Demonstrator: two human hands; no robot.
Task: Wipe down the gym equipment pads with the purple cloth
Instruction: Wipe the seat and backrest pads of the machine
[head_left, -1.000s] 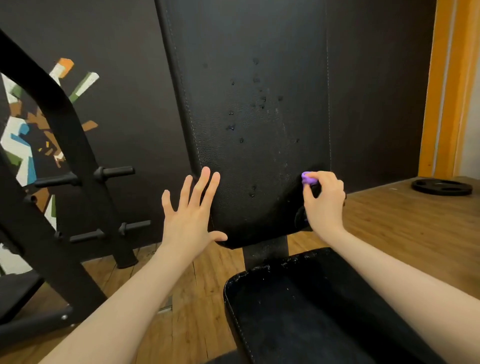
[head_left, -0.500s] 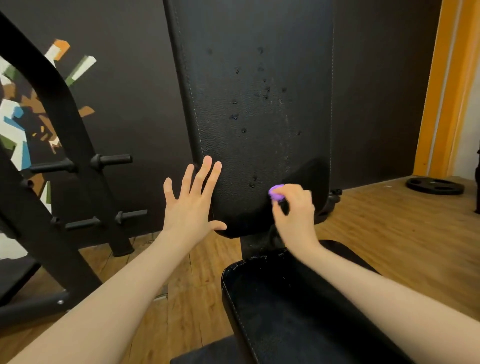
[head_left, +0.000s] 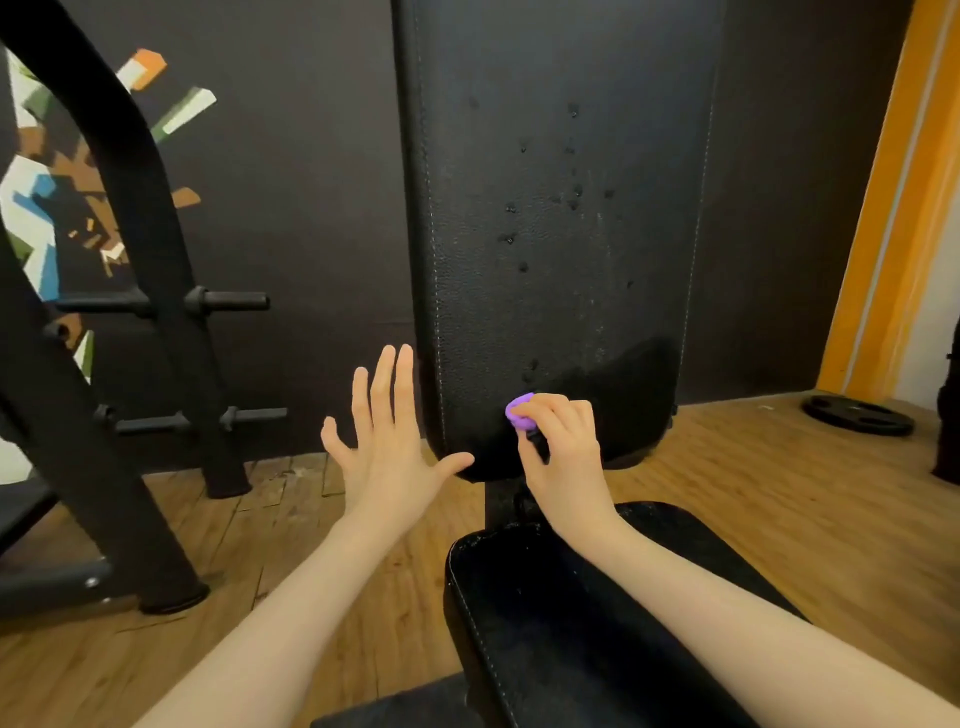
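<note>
Currently: wiping lower edge of upright black vinyl back pad (head_left: 561, 234).
Right hand (head_left: 563, 447) pinches the bunched purple cloth (head_left: 521, 410), now shifted leftward from pad's right edge; left hand (head_left: 387, 441) spread, bracing. Droplets above remain.

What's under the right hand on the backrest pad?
The right hand pinches a bunched purple cloth against the backrest pad. The pad surface beneath cloth and fingers is covered.

A small bunched purple cloth (head_left: 521, 411) presses low on the upright, droplet-spotted black back pad (head_left: 561, 234).
</note>
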